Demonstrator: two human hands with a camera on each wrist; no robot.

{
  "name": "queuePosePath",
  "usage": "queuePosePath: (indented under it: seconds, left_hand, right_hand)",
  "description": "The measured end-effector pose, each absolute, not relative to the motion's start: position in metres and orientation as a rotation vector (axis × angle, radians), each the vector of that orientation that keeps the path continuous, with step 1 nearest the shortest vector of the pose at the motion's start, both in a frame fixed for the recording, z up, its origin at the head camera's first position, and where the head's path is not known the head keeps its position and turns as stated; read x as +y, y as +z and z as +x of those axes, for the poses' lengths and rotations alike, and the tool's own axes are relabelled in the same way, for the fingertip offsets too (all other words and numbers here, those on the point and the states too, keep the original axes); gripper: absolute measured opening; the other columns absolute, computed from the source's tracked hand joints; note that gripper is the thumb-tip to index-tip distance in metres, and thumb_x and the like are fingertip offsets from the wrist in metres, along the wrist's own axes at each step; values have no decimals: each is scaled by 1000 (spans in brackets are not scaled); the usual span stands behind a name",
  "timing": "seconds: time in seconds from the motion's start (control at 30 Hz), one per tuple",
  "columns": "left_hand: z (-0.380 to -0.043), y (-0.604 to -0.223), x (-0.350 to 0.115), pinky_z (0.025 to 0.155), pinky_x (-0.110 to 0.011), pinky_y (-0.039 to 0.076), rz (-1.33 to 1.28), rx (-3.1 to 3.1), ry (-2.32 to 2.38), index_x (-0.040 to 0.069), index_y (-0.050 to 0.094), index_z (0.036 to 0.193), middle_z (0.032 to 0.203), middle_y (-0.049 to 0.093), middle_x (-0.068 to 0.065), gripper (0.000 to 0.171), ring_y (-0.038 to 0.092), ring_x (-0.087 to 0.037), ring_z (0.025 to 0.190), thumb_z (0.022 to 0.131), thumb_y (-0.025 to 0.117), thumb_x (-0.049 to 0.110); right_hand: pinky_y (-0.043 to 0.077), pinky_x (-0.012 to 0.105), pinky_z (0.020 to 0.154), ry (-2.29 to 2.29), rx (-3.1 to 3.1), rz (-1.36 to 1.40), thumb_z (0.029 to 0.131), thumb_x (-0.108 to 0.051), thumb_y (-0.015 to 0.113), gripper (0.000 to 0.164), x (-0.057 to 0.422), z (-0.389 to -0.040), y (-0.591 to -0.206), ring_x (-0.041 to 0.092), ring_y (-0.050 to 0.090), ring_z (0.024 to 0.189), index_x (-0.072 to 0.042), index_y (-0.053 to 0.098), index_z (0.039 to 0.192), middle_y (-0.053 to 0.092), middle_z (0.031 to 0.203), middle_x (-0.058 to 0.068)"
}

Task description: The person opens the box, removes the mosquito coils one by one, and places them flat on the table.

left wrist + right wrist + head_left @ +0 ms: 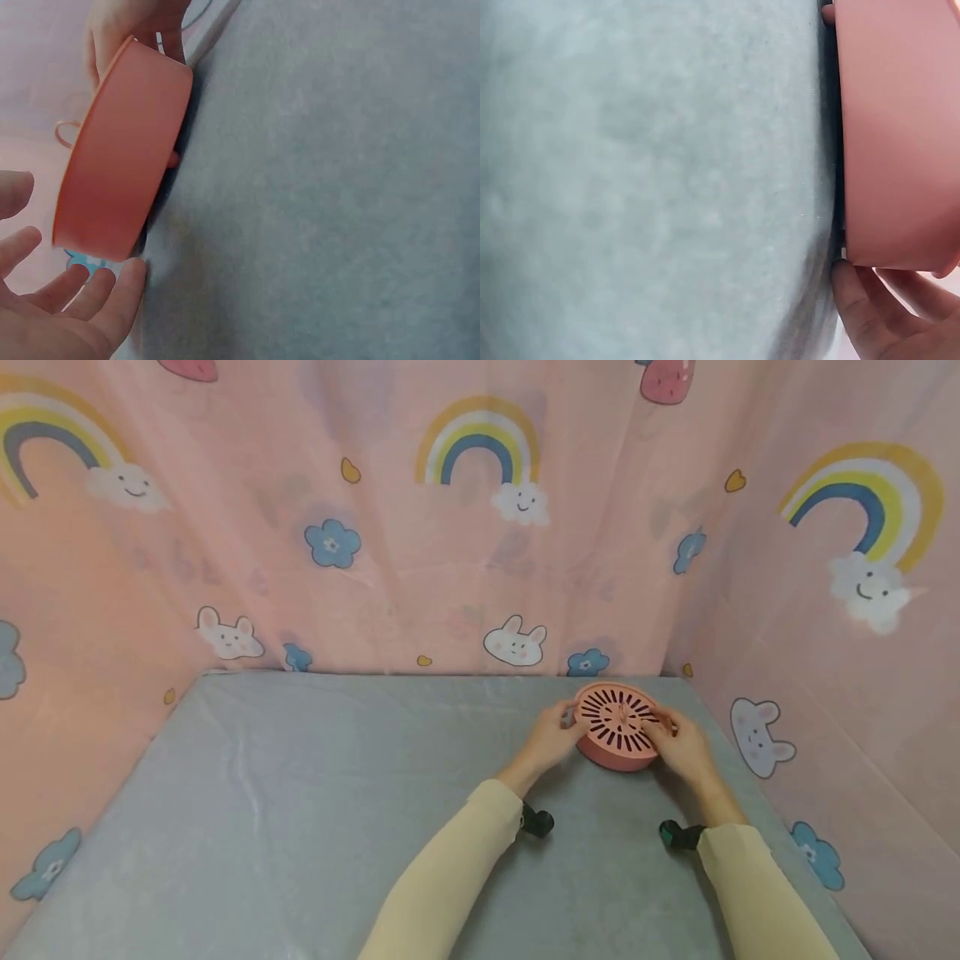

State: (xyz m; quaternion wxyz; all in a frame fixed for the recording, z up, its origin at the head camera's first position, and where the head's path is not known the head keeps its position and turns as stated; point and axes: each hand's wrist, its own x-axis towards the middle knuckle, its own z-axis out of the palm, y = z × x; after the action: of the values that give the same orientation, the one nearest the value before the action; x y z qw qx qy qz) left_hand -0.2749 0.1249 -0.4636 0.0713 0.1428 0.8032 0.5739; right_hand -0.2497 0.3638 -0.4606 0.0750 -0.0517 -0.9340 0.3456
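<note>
A round, shallow pink box with straight smooth sides and a slotted top (617,735) is placed between the two hands. It is clamped on one side by the right hand (682,747), whose thumb is laid over the top rim while the fingers are curled against the side and lower edge. On the opposite side the left hand (551,739) is kept loose, with thumb and fingers apart around the wall; whether any fingertip is pressed on it cannot be told for certain.

The box is probably flanked from both sides so that it is kept level and steady. Beneath the grip, a dark gap is seen between the box's underside and the grey-blue cloth-covered table (300,793). A small reddish knob (174,160) is shown at the underside; whether the weight is borne there or by the fingers cannot be told.

The slotted face is turned upward, with a thin pink loop (622,714) raised from its centre, between the hands. Being round, the box is given no long axis across its top; its short central axis is held roughly upright, across the line between the hands.
</note>
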Motion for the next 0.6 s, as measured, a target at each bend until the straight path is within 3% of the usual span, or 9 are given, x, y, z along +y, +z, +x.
queuePosePath:
  seconds: [0.23,0.6]
  left_hand:
    - [-279,-468,129,100,-37,52,411,2452,1655,12,54,144,145,54,-9,43,55,-22,126,103,63,22]
    - [-275,-468,140,88,-31,53,296,2426,1753,13,61,135,127,61,-5,36,57,-16,107,100,67,19]
  right_hand:
    - [29,66,114,1090,-2777,-178,105,-38,55,60,362,-251,-463,52,34,141,5,48,146,40,150,35]
    - [28,65,115,1135,-2746,-216,104,-36,57,58,363,-252,-464,51,33,142,4,50,145,40,151,34]
